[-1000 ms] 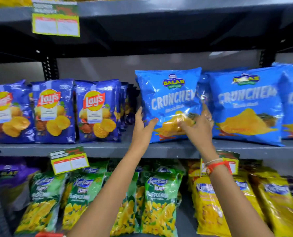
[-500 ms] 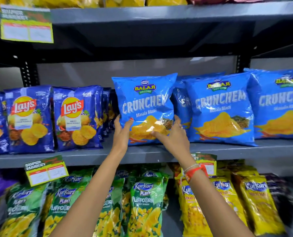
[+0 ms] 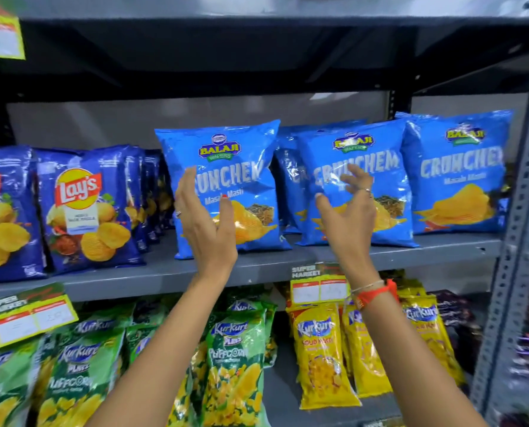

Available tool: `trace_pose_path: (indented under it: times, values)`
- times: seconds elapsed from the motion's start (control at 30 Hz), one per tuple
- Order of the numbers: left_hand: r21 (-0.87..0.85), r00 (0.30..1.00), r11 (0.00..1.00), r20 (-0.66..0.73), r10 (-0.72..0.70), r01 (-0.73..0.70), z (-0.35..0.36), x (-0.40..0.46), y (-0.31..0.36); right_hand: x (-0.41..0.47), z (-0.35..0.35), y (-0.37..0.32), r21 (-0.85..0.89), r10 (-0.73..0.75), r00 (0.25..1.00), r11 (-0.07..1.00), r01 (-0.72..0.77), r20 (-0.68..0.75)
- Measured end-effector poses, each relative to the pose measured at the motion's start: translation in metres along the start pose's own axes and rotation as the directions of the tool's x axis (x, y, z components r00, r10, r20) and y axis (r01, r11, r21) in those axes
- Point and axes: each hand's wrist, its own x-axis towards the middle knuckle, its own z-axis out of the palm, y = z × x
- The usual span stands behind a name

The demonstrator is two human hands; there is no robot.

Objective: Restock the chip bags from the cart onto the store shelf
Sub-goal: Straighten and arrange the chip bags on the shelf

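1. Landmark: leftmost Crunchem bag [image 3: 226,167], light blue, upright on the grey shelf [image 3: 257,266], lower edge near the shelf's front lip.
2. Left hand [image 3: 204,223]: raised in front of the landmark bag's left half, palm turned toward the right. Fingers [image 3: 186,183] spread apart and extended upward, clamped on nothing; contact with the bag cannot be told.
3. Right hand [image 3: 348,211]: to the right of the landmark bag, in front of the second Crunchem bag [image 3: 389,167]. Fingers [image 3: 356,177] apart and curled loosely, gripping nothing. Orange wristband [image 3: 377,292] on the wrist.
4. Further right of the landmark bag: third Crunchem bag [image 3: 460,177], upright, pressed against the second.
5. Left of the landmark bag, on the same shelf: rows of dark blue Lay's bags [image 3: 84,208], upright, facing forward.
6. Below the landmark bag: green Kurkure Puffcorn bags [image 3: 235,359]; below and to the right, yellow Kurkure bags [image 3: 318,352].
7. Price tags [image 3: 318,291] clipped to the shelf's front edge, below and right of the landmark bag.
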Motion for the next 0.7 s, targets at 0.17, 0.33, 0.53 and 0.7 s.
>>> trace_pose_path:
  times: [0.17, 0.33, 0.53, 0.7]
  values:
    - [-0.218, 0.946, 0.966, 0.317, -0.063, 0.138, 0.067, -0.022, 0.029, 0.033, -0.050, 0.037, -0.169, 0.080, 0.990, 0.981, -0.098, -0.116]
    - [-0.088, 0.636, 0.736, 0.578, -0.511, 0.671, 0.126, -0.032, 0.028, 0.047, -0.076, 0.069, -0.191, 0.287, 0.953, 0.945, -0.265, 0.098]
    - [-0.068, 0.588, 0.705, 0.611, -0.530, 0.706, 0.138, -0.044, 0.029, 0.055, -0.077, 0.082, -0.060, 0.408, 0.871, 0.911, -0.408, 0.273]
    - [-0.152, 0.687, 0.740, 0.528, -0.500, 0.655, 0.129, -0.054, 0.030, 0.057, -0.072, 0.085, 0.013, 0.362, 0.875, 0.922, -0.386, 0.321]
